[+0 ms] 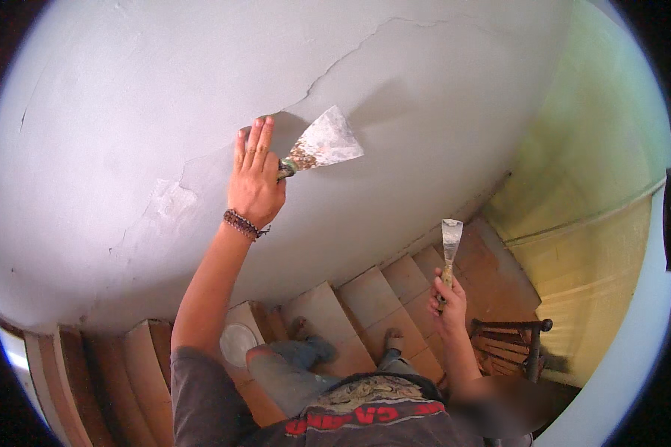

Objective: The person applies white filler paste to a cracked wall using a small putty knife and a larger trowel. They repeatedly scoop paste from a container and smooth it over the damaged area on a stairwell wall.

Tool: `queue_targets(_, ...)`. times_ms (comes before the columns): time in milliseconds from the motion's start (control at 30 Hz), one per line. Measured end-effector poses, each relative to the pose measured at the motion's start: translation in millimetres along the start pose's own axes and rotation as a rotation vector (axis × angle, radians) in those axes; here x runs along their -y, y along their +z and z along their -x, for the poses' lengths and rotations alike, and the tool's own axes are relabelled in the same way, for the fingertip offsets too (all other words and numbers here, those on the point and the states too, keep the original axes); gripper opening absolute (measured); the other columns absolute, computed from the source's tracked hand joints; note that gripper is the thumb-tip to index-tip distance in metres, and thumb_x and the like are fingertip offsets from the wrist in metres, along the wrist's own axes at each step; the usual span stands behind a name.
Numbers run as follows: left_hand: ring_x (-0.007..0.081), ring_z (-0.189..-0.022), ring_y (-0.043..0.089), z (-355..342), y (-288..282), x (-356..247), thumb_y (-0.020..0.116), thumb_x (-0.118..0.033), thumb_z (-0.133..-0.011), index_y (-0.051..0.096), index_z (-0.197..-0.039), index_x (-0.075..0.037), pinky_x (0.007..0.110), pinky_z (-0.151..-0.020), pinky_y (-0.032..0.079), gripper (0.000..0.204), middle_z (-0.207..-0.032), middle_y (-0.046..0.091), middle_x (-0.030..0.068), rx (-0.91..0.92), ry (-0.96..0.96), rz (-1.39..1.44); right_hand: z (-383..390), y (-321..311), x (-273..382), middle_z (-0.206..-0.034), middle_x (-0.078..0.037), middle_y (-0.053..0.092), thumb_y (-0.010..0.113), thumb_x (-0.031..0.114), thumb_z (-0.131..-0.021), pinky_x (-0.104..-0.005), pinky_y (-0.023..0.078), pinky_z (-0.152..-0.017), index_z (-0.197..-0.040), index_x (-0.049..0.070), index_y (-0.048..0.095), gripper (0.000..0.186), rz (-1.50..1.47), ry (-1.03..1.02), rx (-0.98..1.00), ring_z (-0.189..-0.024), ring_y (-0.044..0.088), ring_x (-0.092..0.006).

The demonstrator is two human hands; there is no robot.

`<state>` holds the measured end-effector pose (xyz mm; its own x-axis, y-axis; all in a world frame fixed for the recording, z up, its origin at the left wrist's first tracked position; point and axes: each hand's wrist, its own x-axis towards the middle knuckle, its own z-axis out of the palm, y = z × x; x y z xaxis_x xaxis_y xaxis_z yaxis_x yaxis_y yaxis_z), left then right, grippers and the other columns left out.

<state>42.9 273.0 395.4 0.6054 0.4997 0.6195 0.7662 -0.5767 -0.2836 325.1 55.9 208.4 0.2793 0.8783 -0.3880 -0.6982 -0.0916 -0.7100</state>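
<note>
aloft, left hand (256, 190) holds scraper (328, 140), three fingers (262, 141) straight.

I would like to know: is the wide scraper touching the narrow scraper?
Apart. The head view shows the wide scraper in the left hand, the narrow scraper in the right hand, and wall visible between them.

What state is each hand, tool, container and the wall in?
Bare left hand: gripping, three fingers stretched out.
Wide flared metal putty knife: held in left hand, blade smeared white.
Bare right hand: closed, gripping.
Narrow metal putty knife: held in right hand, blade smeared pale.
Round white container: open or lidded, cannot tell.
Pale grey wall: cracked, with a rough white patch.
</note>
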Motion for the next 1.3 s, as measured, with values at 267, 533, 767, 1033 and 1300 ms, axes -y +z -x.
queue_targets(267, 0.0358, -0.140, 0.018, 4.6, 11.5, -4.4, 0.059, 0.002, -0.069, 0.051, -0.079, 0.003, 0.054, -0.113, 0.017, 0.013, -0.147, 0.025, 0.0243, 0.007, -0.027, 0.107, 1.6, 7.0, -8.7, -0.069, 0.003, 0.044, 0.059, 0.017, -0.089, -0.0191, 0.027, -0.039, -0.110, 0.010, 0.056, 0.023, 0.078, -0.028, -0.054, -0.048, 0.037, -0.0054)
queue_targets(533, 0.0383, -0.140, 0.016, 12.3, 18.2, 6.5, 0.060, 0.000, -0.070, 0.050, -0.079, 0.004, 0.055, -0.113, 0.017, 0.014, -0.147, 0.024, 0.0253, 0.019, -0.011, 0.090, 2.3, 15.9, -12.8, -0.070, 0.003, 0.045, 0.059, 0.017, -0.089, -0.0186, 0.025, -0.038, -0.113, 0.009, 0.055, 0.026, 0.098, -0.007, -0.066, -0.048, 0.037, -0.0048)
queue_targets(767, 0.0397, -0.140, 0.015, 10.2, 26.4, 2.5, 0.060, -0.002, -0.068, 0.050, -0.079, 0.005, 0.054, -0.113, 0.015, 0.017, -0.147, 0.021, 0.0278, -0.014, -0.062, 0.155, -3.0, 17.6, -19.5, -0.070, 0.003, 0.045, 0.059, 0.018, -0.089, -0.0177, 0.025, -0.039, -0.112, 0.008, 0.055, 0.026, 0.127, -0.030, -0.080, -0.048, 0.037, -0.0046)
queue_targets(1033, 0.0408, -0.139, 0.016, 12.7, 31.3, 2.7, 0.063, -0.001, -0.066, 0.050, -0.083, 0.004, 0.054, -0.113, 0.015, 0.022, -0.147, 0.021, 0.0289, -0.070, -0.084, 0.215, -4.0, 29.2, -26.2, -0.071, 0.002, 0.049, 0.061, 0.016, -0.088, -0.0198, 0.029, -0.041, -0.112, 0.005, 0.055, 0.026, 0.127, -0.029, -0.075, -0.050, 0.041, -0.0057)
queue_targets(1300, 0.0426, -0.138, 0.020, 43.8, 29.4, -5.8, 0.060, 0.001, -0.070, 0.052, -0.089, 0.003, 0.054, -0.112, 0.015, 0.020, -0.147, 0.025, 0.0258, -0.018, -0.160, 0.348, 1.5, 32.0, -24.3, -0.073, 0.003, 0.048, 0.061, 0.018, -0.088, -0.0192, 0.027, -0.040, -0.112, 0.007, 0.057, 0.027, 0.174, -0.002, -0.107, -0.049, 0.040, -0.0060)
